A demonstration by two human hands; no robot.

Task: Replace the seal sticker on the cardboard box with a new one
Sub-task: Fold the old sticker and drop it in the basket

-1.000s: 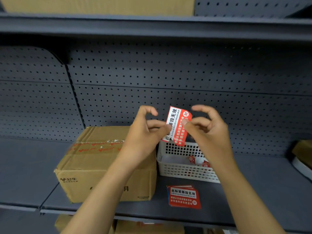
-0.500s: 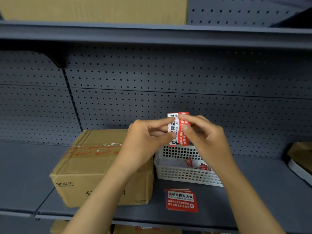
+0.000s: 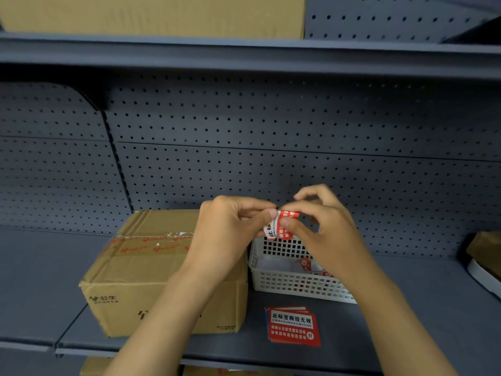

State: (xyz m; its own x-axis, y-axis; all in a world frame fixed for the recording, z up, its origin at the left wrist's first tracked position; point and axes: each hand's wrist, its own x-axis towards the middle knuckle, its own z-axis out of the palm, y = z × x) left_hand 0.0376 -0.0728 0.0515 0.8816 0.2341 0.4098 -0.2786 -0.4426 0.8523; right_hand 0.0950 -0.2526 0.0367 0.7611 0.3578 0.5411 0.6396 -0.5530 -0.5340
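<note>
A brown cardboard box [image 3: 141,270] sits on the grey shelf, with red-printed tape and torn white sticker remains across its top. Above and right of the box, my left hand [image 3: 230,234] and my right hand [image 3: 325,232] both pinch one red and white seal sticker [image 3: 280,226], which is bent between my fingertips. A small stack of flat red seal stickers [image 3: 292,327] lies on the shelf in front of the basket.
A white perforated plastic basket [image 3: 292,286] stands right of the box with red sticker scraps inside. A grey pegboard wall [image 3: 271,131] closes the back. Another shelf [image 3: 244,52] hangs overhead with a box on it. A brown and white object [image 3: 485,261] lies at far right.
The sticker stood upright and flat between my hands; now my hands have closed together and lowered, and the sticker is bent over and mostly covered by my fingers.
</note>
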